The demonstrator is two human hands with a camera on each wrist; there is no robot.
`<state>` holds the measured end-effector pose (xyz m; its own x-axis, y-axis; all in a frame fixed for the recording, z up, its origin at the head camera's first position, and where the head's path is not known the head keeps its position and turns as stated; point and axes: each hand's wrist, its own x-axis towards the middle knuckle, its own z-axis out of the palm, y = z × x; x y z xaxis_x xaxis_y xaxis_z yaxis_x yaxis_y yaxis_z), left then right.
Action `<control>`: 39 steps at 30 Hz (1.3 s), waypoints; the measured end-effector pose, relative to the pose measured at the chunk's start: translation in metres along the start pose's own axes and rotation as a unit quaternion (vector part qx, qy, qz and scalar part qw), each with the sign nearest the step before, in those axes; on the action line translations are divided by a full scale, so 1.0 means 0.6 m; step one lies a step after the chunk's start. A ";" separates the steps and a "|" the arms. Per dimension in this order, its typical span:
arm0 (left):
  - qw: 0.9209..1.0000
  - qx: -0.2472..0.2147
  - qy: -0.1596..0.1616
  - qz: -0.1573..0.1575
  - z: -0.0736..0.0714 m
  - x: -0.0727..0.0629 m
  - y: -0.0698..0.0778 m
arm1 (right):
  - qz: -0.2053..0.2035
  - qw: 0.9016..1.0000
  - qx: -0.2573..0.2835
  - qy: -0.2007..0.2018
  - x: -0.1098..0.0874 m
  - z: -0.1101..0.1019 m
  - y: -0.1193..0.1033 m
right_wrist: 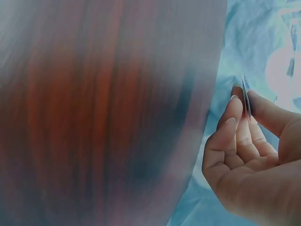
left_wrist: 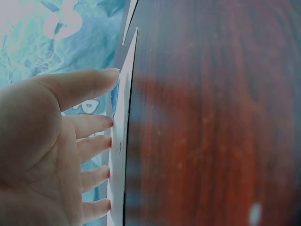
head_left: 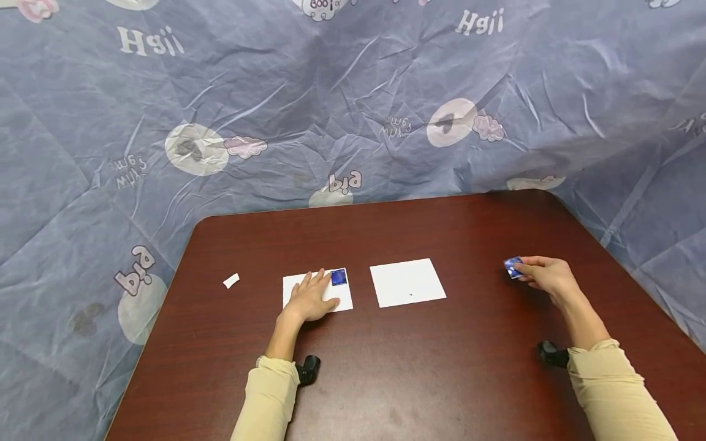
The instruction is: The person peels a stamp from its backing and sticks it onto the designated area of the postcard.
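Observation:
My left hand [head_left: 310, 301] rests with spread fingers on a white card [head_left: 344, 299], also visible almost edge-on in the left wrist view. At that card's far right corner lies a dark blue square sticker [head_left: 339, 277], just beyond the index finger and thumb. Off to the right, my right hand [head_left: 551, 278] pinches a small blue square sticker [head_left: 512, 267] with white marks between thumb and fingers. In the right wrist view this sticker [right_wrist: 246, 96] appears as a thin upright edge. Between the hands lies a second white card [head_left: 407, 283] with a tiny dark mark.
A small curled white paper scrap [head_left: 231, 281] lies on the left part of the brown wooden table [head_left: 419, 373]. Behind the table's far edge hangs a wrinkled blue-grey printed cloth [head_left: 309, 122]. Black wrist cameras are strapped at both sleeves.

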<state>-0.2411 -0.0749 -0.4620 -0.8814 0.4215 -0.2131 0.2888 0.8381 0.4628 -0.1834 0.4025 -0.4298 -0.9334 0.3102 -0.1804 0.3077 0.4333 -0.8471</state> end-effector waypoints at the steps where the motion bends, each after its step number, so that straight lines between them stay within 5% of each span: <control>1: 1.000 -0.002 0.000 -0.001 -0.001 0.000 0.000 | -0.005 1.000 -0.002 0.000 0.001 0.007 -0.006; 22: 0.999 -0.006 0.041 0.005 0.003 -0.002 -0.001 | -0.127 0.991 0.013 -0.037 -0.005 0.193 -0.163; 39: 0.995 -0.031 0.097 0.013 0.005 -0.008 0.007 | -0.233 0.967 0.076 -0.068 -0.070 0.300 -0.253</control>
<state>-0.2348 -0.0724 -0.4617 -0.9313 0.3628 -0.0332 0.2939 0.8020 0.5200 -0.2240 0.1711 -0.3836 -0.9831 -0.0073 0.1827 -0.1727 0.3664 -0.9143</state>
